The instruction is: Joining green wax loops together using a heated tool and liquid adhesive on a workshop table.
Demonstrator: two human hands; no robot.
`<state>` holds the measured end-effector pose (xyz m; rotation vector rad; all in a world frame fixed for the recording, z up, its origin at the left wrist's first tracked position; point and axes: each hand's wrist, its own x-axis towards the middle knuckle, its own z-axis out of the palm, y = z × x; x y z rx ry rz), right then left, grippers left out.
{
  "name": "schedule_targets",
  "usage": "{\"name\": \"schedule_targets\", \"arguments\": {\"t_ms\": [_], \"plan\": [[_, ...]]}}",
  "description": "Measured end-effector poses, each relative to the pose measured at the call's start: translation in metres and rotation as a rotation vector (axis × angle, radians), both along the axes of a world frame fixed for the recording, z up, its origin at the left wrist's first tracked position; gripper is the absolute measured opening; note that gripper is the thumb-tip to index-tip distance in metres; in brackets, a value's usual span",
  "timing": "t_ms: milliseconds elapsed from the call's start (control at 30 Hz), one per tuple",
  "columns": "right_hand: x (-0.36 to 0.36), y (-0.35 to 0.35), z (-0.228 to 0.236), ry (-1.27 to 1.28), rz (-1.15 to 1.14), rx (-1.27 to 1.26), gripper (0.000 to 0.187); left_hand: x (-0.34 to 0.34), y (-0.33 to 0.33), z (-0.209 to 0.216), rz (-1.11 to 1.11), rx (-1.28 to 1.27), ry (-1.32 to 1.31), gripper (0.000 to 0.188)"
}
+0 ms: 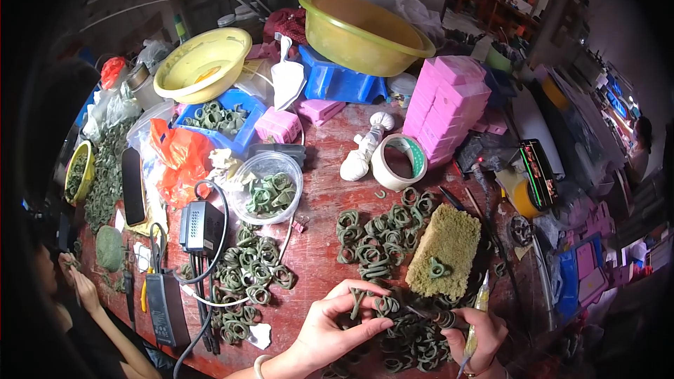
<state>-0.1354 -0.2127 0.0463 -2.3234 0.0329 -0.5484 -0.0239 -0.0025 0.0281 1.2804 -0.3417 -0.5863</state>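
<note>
My left hand (pixel 345 326), with a pale bangle at its wrist, pinches a dark green ring (pixel 385 304) between thumb and fingers. A thin green branched piece (pixel 357 302) shows at its fingertips. My right hand (pixel 483 340) is closed round a pen-shaped tool (pixel 444 318) whose narrow dark tip points toward that ring. A slim yellowish stick (pixel 482 296) also stands up from the right hand. Under and between both hands lies a heap of green rings (pixel 415 342). Just beyond is a yellow-green sponge block (pixel 446 249) with one ring (pixel 439 267) on it.
More rings (pixel 379 238) lie ahead; others (pixel 249 267) sit left beside a black power box (pixel 200 228) and cables. A clear tub (pixel 298 200), tape roll (pixel 381 168), pink block stack (pixel 444 102) and yellow basins (pixel 351 45) stand farther off. Another person's hand (pixel 86 291) is at left.
</note>
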Motion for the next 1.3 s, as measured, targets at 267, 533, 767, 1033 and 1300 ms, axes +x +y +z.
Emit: {"name": "schedule_targets", "arguments": {"t_ms": [267,533,767,1033,1300], "plan": [[0.0010,0.0057,0.0044,-0.063,0.018,-0.148,0.028,0.0001,0.0005,-0.0003,-0.010,-0.032,0.140,0.016],[-0.0001,0.0054,0.0036,-0.042,0.015,-0.175,0.028,0.0001,0.0006,-0.0012,-0.015,-0.031,0.129,0.015],[0.0018,0.0064,0.0056,-0.044,0.022,-0.180,0.028,0.0006,0.0012,-0.0028,-0.007,-0.030,0.123,0.015],[0.0008,0.0054,0.0034,-0.051,0.024,-0.189,0.029,0.0012,0.0011,-0.0004,-0.011,-0.022,0.169,0.019],[0.0013,0.0053,0.0034,-0.052,0.018,-0.188,0.029,0.0006,0.0006,-0.0017,0.008,-0.008,0.152,0.017]]}}
